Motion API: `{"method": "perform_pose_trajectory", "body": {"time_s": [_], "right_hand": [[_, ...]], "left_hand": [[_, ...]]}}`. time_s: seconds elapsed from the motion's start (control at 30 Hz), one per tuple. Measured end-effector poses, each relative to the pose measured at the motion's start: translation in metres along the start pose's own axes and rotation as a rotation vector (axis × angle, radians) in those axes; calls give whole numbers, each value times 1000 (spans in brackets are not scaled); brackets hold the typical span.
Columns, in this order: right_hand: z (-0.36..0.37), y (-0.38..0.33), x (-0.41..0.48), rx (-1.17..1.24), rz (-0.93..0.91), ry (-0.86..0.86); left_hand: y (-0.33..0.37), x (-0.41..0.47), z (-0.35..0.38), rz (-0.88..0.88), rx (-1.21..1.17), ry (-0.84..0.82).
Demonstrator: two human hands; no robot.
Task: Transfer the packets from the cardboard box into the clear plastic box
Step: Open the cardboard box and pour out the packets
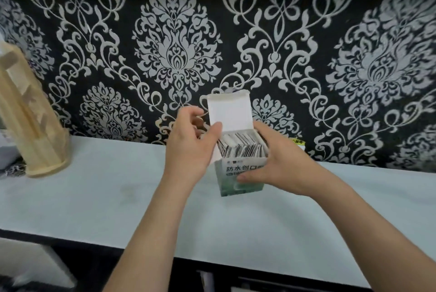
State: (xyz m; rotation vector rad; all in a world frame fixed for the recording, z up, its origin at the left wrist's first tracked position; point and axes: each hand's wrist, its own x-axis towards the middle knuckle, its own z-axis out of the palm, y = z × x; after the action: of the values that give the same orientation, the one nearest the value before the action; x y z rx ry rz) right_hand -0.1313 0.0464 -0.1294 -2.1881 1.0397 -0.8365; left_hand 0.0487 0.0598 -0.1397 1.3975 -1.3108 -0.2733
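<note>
Cardboard box (230, 173), lid up, packets (243, 148) upright inside, near the worktop's (94, 185) back edge, right hand (283, 164) wrapped round it; left hand (188, 148) beside, thumb on lid, grip unclear

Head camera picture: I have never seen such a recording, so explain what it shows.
There is no machine: a person works with bare hands, and the one picture comes from a camera worn on the head, looking down. The right hand grips a white and green cardboard box whose lid flap stands open. Thin black-and-white printed packets stand packed inside. The left hand is at the box's upper left edge; whether it pinches anything is unclear. A pale countertop lies beneath, with a tan wooden stand at its left. No clear plastic box shows.
</note>
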Motion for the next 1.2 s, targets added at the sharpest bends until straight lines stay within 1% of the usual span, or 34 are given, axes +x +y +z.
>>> {"method": "perform_pose_trajectory", "body": {"time_s": [0.03, 0.07, 0.1, 0.13, 0.2, 0.27, 0.37, 0.47, 0.6, 0.67, 0.73, 0.77, 0.83, 0.9, 1.0, 1.1, 1.13, 1.2], "right_hand": [[-7, 2, -2, -22, 0, 10], [-15, 5, -4, -31, 7, 24], [-25, 8, -5, -39, 14, 42], [-35, 13, -7, -70, 11, 55], [-56, 24, -9, -262, 14, 69], [-67, 32, -9, -431, 51, 64], [-86, 53, -13, -521, 104, 53], [-88, 69, -17, -645, 140, 31], [-81, 88, -21, -707, 134, 15], [-80, 97, -22, -674, 167, 8], [-81, 104, -23, -650, 223, -7], [-82, 109, -24, -659, 253, -16], [-84, 119, -24, -713, 294, -18], [-86, 131, -25, -751, 330, 5], [-92, 149, -28, -732, 413, 43], [-99, 160, -29, -682, 464, 105], [-101, 162, -29, -642, 449, 133], [-102, 162, -29, -526, 405, 153]], "left_hand": [[5, -1, 4, 151, 104, 90], [12, -3, 6, 304, 156, 135], [20, -4, 11, 404, 180, 88], [29, -4, 17, 438, 205, -27], [42, -3, 35, 404, 318, -220], [52, -3, 44, 356, 427, -287], [65, 1, 74, 235, 485, -406], [58, 2, 99, 75, 451, -553], [35, -3, 129, -83, 279, -586], [26, -8, 141, -143, 184, -558], [19, -10, 147, -211, 59, -483], [16, -10, 149, -222, 12, -430], [13, -5, 141, -164, 32, -329], [11, 4, 127, -117, 67, -317], [4, 11, 112, -157, 69, -434], [-4, 1, 119, -166, 205, -595], [-6, -6, 125, -135, 268, -644], [-5, -19, 138, 26, 521, -696]]}}
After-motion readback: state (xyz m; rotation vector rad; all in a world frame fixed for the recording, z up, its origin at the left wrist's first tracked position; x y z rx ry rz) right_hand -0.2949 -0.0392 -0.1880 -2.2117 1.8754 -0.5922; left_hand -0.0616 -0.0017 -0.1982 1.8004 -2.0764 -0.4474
